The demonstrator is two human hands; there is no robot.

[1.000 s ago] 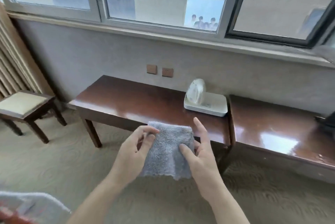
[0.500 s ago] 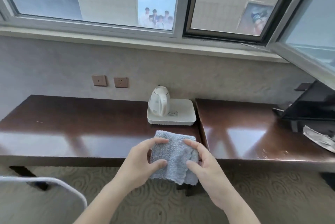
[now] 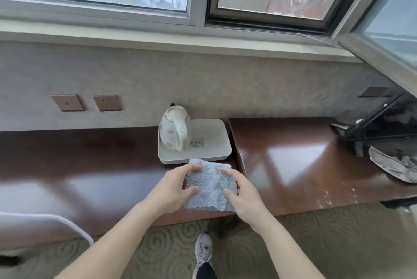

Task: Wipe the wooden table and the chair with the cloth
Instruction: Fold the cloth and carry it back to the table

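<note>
Over the dark worktop (image 3: 79, 165) you have stepped in closer than a second ago, your left hand (image 3: 173, 190) and right hand (image 3: 242, 196) both gripping the folded cloth (image 3: 209, 185) with closed fingers just before the kettle tray (image 3: 214, 150), so wiping can start.

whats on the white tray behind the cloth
A white kettle stands on the left part of the tray, with a small printed card lying beside its handle. The rest of the tray is bare. Whatever lies under the kettle is hidden.
</note>
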